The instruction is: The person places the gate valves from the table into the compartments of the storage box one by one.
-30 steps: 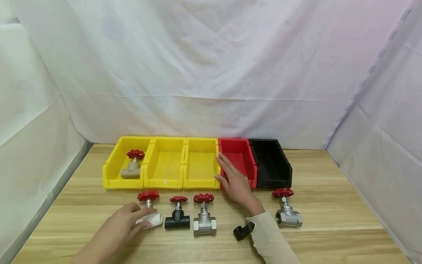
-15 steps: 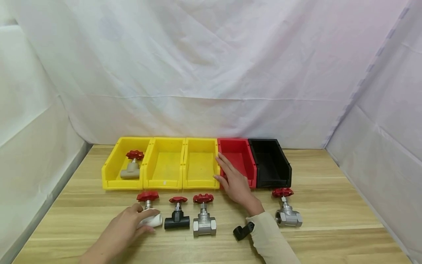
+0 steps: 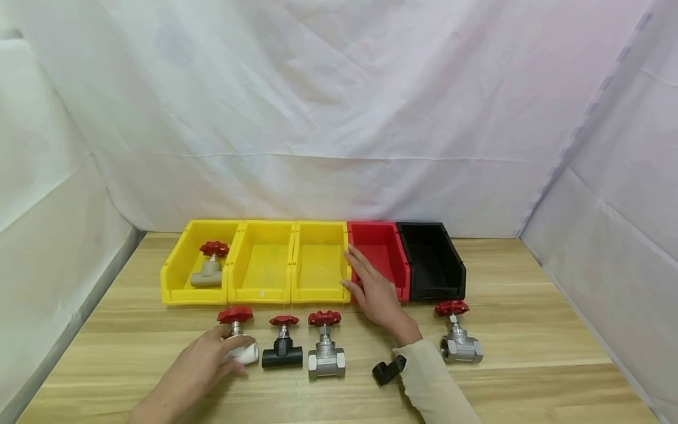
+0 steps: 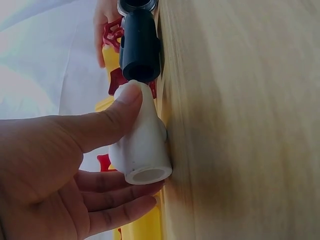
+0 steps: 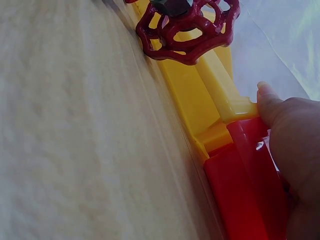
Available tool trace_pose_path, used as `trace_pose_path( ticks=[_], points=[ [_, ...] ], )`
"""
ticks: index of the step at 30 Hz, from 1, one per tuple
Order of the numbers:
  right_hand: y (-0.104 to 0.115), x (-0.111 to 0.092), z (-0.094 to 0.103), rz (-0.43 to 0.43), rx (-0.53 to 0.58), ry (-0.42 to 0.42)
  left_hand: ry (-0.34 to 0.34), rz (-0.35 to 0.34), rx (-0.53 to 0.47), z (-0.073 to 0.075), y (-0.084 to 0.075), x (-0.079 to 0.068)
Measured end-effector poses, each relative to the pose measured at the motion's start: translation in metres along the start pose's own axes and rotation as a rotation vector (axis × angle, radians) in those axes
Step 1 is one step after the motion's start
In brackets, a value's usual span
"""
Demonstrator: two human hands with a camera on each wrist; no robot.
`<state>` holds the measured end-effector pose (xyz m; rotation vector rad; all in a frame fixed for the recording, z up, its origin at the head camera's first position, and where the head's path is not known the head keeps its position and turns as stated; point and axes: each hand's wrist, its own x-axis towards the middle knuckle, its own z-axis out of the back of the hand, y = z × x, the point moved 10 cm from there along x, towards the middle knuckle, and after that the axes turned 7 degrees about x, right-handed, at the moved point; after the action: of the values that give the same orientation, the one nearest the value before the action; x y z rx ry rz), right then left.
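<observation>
In the head view my left hand grips a white plastic valve with a red handwheel, at the left of a row on the table. The left wrist view shows the thumb pressed on one side of its white body, with fingers behind it. Beside it stands a black valve, then a silver metal valve, both with red handwheels. My right hand rests with extended fingers over the adjoining walls of the third yellow bin and the red bin.
A beige valve lies in the leftmost yellow bin. Between these yellow bins is another yellow bin; a black bin ends the row. Another silver valve lies at the right. White cloth hangs behind.
My left hand's fingers have shifted slightly around the white valve's body, with the index finger reaching further over it. The right hand stays where it was on the bins.
</observation>
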<state>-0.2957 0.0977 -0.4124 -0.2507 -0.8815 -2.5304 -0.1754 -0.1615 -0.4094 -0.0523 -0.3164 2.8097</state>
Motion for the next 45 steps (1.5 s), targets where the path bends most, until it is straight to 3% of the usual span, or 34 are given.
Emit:
trace_pose_path(
  ticks=[4, 18, 30, 45],
  points=[
    [0.0004, 0.0004, 0.0001, -0.004, 0.003, -0.001, 0.033, 0.023, -0.014, -0.0031, 0.0011, -0.0002],
    [0.0024, -0.0004, 0.0016, 0.001, 0.013, -0.009, 0.026, 0.043, 0.001, -0.0043, 0.0026, -0.0029],
    [-0.0006, -0.0001, 0.0004, -0.01, 0.007, -0.014, -0.005, -0.006, 0.044, -0.0032, 0.0006, -0.0022],
    [0.0009, -0.0007, 0.0014, 0.007, -0.001, -0.029, 0.003, -0.01, 0.073, -0.0051, 0.0014, -0.0038]
  ],
)
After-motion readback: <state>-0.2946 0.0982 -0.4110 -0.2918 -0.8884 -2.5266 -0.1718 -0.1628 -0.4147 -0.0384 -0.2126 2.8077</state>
